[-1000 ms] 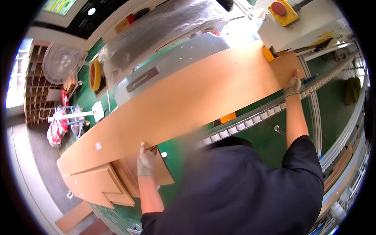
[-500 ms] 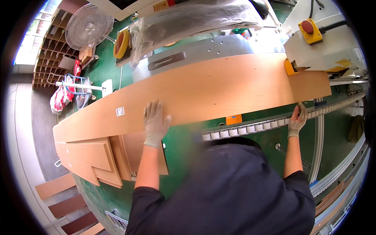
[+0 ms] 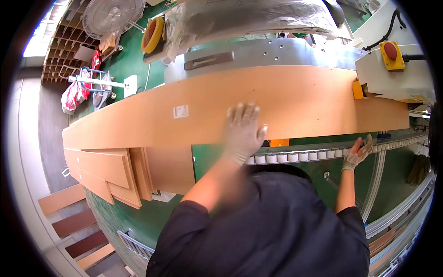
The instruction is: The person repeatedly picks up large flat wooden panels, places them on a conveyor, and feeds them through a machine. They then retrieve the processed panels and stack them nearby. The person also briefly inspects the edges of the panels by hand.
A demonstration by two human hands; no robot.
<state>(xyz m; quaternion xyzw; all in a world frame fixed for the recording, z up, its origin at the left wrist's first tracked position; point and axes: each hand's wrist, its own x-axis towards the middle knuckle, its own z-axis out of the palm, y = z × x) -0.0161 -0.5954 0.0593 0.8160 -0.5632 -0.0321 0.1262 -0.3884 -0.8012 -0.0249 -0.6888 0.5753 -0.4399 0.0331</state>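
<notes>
Flat boards [image 3: 99,162] lie stacked leftmost, beside one long, smooth, tan board [image 3: 304,104] stretching rightward. The gloved left hand [image 3: 243,131] rests spread upon it, gripping nothing. Then come white cylindrical rollers [image 3: 293,157], the right hand [image 3: 356,154], fingers loosely extended near the board's edge, and a boxy white machine [image 3: 387,81].

Item count by kind
Left hand [image 3: 242,133], 1; right hand [image 3: 357,156], 1; long board [image 3: 295,101], 1; label [image 3: 181,111], 1; steel plate [image 3: 302,56], 1; plate slot [image 3: 209,61], 1; roller rail [image 3: 293,158], 1; fan [image 3: 114,18], 1; red button [image 3: 391,51], 1; yellow ring [image 3: 159,30], 1; brown boards [image 3: 74,224] at lower left, at least 4; stacked boards [image 3: 99,166], count unclear
</notes>
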